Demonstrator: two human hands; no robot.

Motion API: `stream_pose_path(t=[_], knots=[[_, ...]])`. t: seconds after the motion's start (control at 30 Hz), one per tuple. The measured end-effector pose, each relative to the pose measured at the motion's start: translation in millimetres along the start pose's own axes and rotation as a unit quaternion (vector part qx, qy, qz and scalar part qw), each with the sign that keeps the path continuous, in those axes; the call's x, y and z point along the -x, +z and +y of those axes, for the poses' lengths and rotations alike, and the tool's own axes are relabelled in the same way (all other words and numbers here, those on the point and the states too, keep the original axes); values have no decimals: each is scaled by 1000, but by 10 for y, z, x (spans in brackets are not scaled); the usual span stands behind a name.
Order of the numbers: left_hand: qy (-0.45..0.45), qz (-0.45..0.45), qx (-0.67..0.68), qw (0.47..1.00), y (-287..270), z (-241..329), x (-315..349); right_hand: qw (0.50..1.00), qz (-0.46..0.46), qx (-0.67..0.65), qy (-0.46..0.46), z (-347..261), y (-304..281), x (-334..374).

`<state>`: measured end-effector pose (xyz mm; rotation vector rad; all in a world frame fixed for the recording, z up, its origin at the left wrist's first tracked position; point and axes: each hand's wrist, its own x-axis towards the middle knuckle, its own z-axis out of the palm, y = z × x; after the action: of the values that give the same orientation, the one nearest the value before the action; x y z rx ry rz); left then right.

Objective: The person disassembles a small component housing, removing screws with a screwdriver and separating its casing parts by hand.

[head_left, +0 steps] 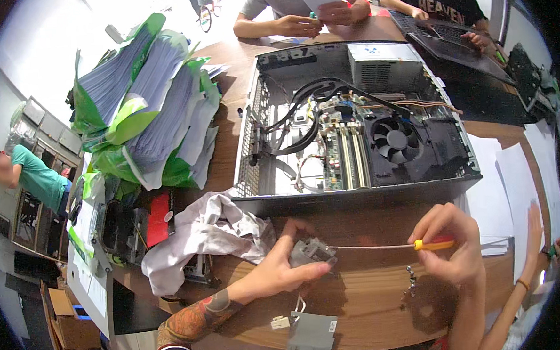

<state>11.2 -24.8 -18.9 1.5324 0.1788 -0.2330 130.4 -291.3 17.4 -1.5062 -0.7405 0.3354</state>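
My left hand (pixel 281 263) is closed around a small grey block-shaped part (pixel 312 254) above the near side of the table. My right hand (pixel 449 241) grips a screwdriver (pixel 433 244) by its yellow and red handle. The shaft runs level to the left, its tip at the grey part; whether they touch is hard to tell. A flat grey piece with a small label (pixel 312 335) lies below my left hand, white wires and a pale connector (pixel 280 322) beside it. Several small screws (pixel 411 281) are clustered left of my right wrist.
Beyond my hands stands an opened computer case (pixel 358 196) with a fan and cables. A crumpled pale cloth (pixel 207 238) and stacked papers in green wrapping (pixel 154 106) are left. Loose papers (pixel 502 187) and another person's hand (pixel 532 225) are right. Others sit across.
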Motion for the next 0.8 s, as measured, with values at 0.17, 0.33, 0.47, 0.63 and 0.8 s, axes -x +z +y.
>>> stream_pose_path(t=[0.17, 0.33, 0.47, 0.63, 0.8], knots=[[-16, -33, 69, 997, -6, -26, 10, 998, -28, 46, -35, 49, 71, -33], [91, -15, -88, 992, -45, -122, -44, 997, -25, 48, -49, 56, 99, -42], [85, 3, -111, 990, -10, -112, -10, 997, -27, 53, -48, 64, 99, -39], [49, 4, -70, 996, -5, -134, -14, 998, -23, 55, -38, 52, 86, -26], [44, 4, -78, 996, -1, -115, -5, 996, -35, 70, -45, 78, 79, -33]])
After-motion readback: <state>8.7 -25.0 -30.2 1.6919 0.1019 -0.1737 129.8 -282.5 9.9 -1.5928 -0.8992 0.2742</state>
